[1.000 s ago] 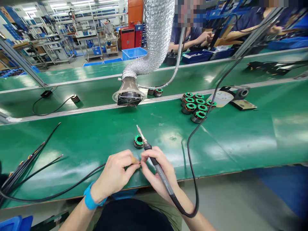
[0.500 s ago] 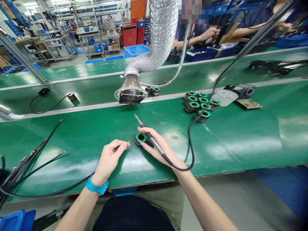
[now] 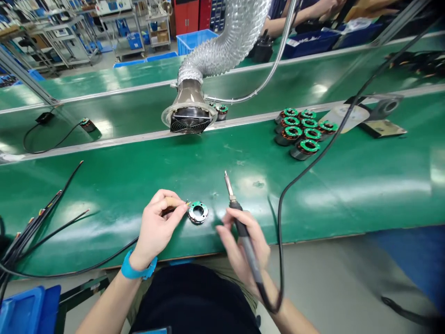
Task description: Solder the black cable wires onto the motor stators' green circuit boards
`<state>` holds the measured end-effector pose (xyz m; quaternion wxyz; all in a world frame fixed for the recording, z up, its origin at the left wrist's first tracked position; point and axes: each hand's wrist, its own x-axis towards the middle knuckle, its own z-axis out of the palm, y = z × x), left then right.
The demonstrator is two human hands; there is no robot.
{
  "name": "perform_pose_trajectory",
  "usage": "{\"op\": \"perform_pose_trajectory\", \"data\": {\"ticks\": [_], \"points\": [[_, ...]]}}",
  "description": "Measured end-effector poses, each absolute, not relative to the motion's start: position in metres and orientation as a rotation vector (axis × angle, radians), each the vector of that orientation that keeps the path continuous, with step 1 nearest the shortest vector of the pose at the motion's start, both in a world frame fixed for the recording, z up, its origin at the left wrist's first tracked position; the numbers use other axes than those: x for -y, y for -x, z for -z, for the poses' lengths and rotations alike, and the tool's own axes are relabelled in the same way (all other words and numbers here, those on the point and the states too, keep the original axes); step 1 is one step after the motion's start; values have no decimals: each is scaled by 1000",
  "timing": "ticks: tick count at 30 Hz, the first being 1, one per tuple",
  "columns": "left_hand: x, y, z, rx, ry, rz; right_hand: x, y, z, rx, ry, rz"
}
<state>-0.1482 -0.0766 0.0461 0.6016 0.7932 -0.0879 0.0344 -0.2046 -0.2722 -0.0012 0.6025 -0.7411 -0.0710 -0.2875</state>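
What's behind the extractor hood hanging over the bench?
Past the right rim of the hood, a green-topped round part shows, and the metal rail runs out on both sides. Whatever lies directly behind the hood is covered and cannot be seen.

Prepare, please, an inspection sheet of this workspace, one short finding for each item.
Surface: green bench top, shiny, with reflections.
Work items: green-faced ring on the bench; soldering iron, held.
Clutter: group of green-topped parts and a grey fixture, back right.
Hands: left hand pinches wire ends at the ring, contact unclear; right hand holds the iron, tip forward.
Cables: cable bundle at left; iron's cord curving along the right.
Surroundings: silver hose ending in a fan, blue bin, co-worker's arm.
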Motion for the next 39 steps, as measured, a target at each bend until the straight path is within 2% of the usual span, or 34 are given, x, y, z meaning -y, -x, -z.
{"op": "perform_pose_trajectory", "data": {"ticks": [3, 8, 25, 33, 39], "points": [[75, 153, -44, 163, -1899, -203, 285, 212, 1, 140, 1547, 698], [73, 154, -36, 73, -1931, -353, 286, 204, 5, 59, 1387, 532], [71, 153, -33, 54, -1905, -326, 279, 180, -4, -97, 1197, 314], [98, 164, -45, 157, -1977, -279, 287, 181, -5, -186, 1095, 510], [119, 170, -41, 232, -2130, -394, 291, 186, -5, -197, 1118, 544]]}}
